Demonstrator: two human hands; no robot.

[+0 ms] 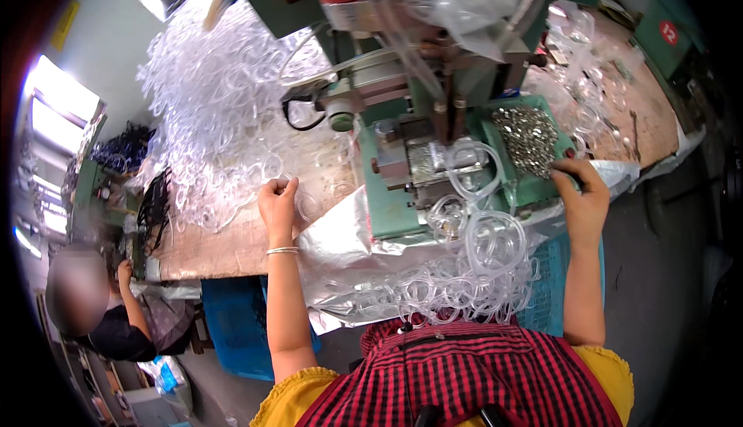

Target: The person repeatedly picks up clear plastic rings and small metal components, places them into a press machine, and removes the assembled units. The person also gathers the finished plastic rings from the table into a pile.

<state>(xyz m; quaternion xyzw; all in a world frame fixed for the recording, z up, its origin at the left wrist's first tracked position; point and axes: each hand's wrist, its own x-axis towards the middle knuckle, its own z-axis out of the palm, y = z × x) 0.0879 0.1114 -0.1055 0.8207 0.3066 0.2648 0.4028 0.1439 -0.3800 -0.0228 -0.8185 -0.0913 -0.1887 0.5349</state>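
Observation:
My left hand (279, 204) is over the wooden bench, thumb and forefinger pinched together. Whatever is between its fingertips is too small to make out; clear tube loops (307, 207) lie right beside it. At the right edge of a green tray (507, 187) full of small shiny metal pieces (528, 139) is my right hand (582, 195), its fingers bent and apart, close to a red knob (570, 153). Between my hands stands a green bench machine (391, 206) with a metal fixture (433, 165). A clear tube ring (495, 171) hangs at the fixture's front.
A big heap of clear tube rings (224, 78) covers the bench's far left. More rings (433, 288) pile up on silver sheeting (337, 233) before me. Blue crates (232, 326) stand below the bench. Another person (124, 311) sits at the left. Scattered parts (596, 86) lie far right.

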